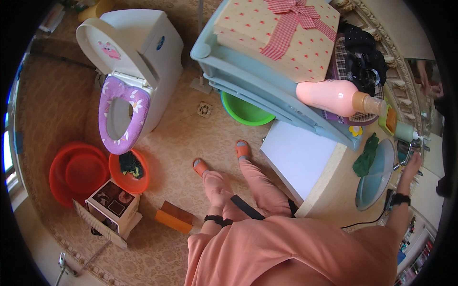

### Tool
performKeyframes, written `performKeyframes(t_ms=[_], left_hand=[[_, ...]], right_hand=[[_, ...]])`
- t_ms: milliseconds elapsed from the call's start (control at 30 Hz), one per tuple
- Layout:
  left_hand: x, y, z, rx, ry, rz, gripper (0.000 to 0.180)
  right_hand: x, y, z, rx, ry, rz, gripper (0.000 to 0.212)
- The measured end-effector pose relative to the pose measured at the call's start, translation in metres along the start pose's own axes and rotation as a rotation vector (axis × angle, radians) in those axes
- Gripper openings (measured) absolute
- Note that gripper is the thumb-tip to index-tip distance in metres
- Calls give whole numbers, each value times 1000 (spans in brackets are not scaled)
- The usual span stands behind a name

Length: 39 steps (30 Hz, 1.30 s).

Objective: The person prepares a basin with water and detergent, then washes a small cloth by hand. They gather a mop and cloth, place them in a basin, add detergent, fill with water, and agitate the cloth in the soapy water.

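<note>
At the far right, my right hand [413, 165] reaches over the washbasin and is closed on the chrome faucet [403, 160]. The oval washbasin [378, 183] is bluish inside. A dark green cloth [366, 156] lies over its left rim. My left hand [218, 197] hangs low by my left leg and overlaps the pink trousers; its fingers are too small and blended to make out. Both wrists wear black straps.
A blue rack [248, 71] carries a bow-tied gift box [281, 40] and a pink pump bottle [331, 97]. A green basin [248, 108] sits below. A toilet [148, 52], red basins [62, 167], an orange bucket [138, 185] and cartons stand left.
</note>
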State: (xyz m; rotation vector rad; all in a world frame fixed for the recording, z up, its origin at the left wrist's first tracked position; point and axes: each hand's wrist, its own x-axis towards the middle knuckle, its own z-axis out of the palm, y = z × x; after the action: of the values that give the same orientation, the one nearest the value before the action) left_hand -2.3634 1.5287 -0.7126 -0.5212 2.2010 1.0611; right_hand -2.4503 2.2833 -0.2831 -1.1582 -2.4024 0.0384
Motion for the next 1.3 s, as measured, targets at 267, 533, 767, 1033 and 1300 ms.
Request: performKeyframes(t_ms=[267,533,767,1033,1300], left_hand=[[-5,-35,-2,-105,25,-31,25],[-42,-64,-88,-581,47,-235,22],[-52,-118,-182,-609,155,-362,20],[-5,-102,-253,-595,221,-203,19],[36,-39,-178,-278,131,-37,19]], right_hand=[[-249,-304,1,250,-480,-824,20],[-423,-387,86,375,-1165,-778,8],[-545,-372,174,314,-1477,-130,16],[-508,-375,257,468,-1187,85,13],[-383,-410,365,-10,-605,-266,30]])
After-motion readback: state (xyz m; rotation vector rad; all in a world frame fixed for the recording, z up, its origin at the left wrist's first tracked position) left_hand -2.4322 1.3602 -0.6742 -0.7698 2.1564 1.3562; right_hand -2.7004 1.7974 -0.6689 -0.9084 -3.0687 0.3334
